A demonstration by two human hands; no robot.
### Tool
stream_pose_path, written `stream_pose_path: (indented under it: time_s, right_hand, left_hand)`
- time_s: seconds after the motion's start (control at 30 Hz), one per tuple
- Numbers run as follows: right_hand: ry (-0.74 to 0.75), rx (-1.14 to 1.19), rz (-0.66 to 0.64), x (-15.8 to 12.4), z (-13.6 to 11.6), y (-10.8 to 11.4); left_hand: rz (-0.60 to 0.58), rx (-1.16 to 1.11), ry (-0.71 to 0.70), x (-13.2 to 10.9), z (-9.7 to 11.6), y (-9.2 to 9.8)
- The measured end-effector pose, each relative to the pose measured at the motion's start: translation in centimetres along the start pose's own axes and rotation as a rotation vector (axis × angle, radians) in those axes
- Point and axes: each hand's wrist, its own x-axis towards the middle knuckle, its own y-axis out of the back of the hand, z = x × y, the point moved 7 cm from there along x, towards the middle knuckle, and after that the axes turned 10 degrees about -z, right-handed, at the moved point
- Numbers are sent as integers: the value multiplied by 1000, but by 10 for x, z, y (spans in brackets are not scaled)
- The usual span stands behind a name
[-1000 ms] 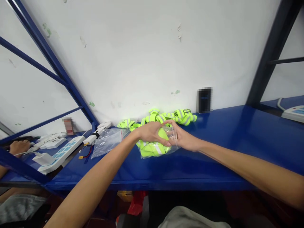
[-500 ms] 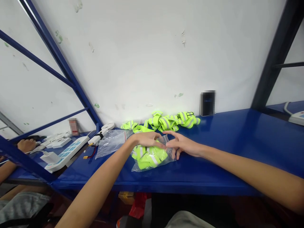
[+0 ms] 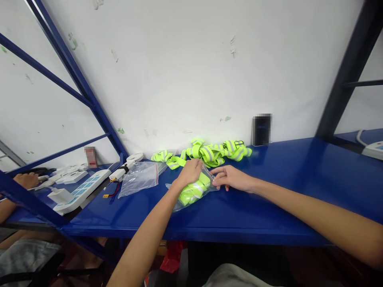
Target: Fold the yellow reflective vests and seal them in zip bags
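Note:
A clear plastic bag (image 3: 213, 186) with folded neon yellow straps (image 3: 194, 191) inside lies on the blue table near its front edge. My left hand (image 3: 190, 172) is closed on the bag's upper edge, above the straps. On the bag's right side, my right hand (image 3: 229, 178) pinches the plastic by its opening. Behind both hands, a loose pile of neon yellow straps with grey stripes (image 3: 209, 153) rests against the wall. Flat clear bags (image 3: 139, 179) lie to the left of my left hand.
The blue table (image 3: 287, 179) also holds a dark upright box (image 3: 261, 130), a small white fan (image 3: 135, 158), a cable with a yellow connector (image 3: 111, 194) and a white power strip (image 3: 86, 189). Beyond the blue frame at left is another person's hand (image 3: 26, 180).
My left hand has moved slightly right and up along the bag, and the bag has turned and bunched up. My right hand has shifted a little, its fingers drawn in at the bag's edge.

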Motion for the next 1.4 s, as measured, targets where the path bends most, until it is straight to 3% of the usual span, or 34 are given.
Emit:
stream_pose_path:
  time_s: [0.27, 0.4, 0.47, 0.73, 0.87, 0.93, 1.0, 1.13, 1.3, 1.4]
  right_hand:
    - [62, -131, -10, 4, -7, 5]
    - [72, -399, -19, -2, -12, 11]
    - [103, -531, -77, -5, -14, 10]
    - [221, -694, -259, -15, -20, 4]
    - [193, -929, -83, -10, -17, 27]
    - [202, -941, 9, -9, -16, 32]
    - [271, -859, -14, -8, -17, 24]
    - [310, -805, -200, -7, -13, 4]
    - [268, -860, -21, -4, -11, 28]
    - [241, -736, 57, -3, -10, 34]
  left_hand:
    - [99, -176, 8, -3, -10, 0]
    - [108, -241, -14, -5, -11, 1]
    - [105, -258, -23, -5, -10, 1]
    - [57, -315, -49, -5, -8, -2]
    - [52, -331, -48, -4, -10, -2]
    - [49, -337, -45, -4, -10, -2]
    - [51, -327, -32, -4, -10, -2]
    - [53, -313, -6, -3, -10, -3]
    - [80, -320, 21, -4, -13, -1]
    - [64, -345, 19, -4, -13, -3]
